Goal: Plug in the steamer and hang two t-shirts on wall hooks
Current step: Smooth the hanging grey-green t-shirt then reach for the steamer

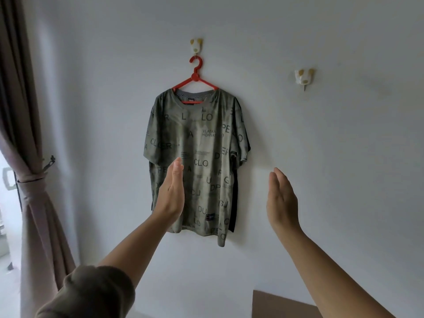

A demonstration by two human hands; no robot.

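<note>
Cotton-looking printed t-shirt drapes from red plastic hanger; fingers straight.

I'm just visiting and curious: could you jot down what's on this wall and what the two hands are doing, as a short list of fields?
shirt: green lettered t-shirt hangs flat against the wall
hanger: red hanger carries it, hooked on the left wall hook
free hook: right wall hook holds nothing
left hand: open, fingers straight, in front of the shirt's lower left
right hand: open, beside the shirt, holding nothing
second shirt: none visible
steamer: not in view
side: curtain tied back at left
</note>
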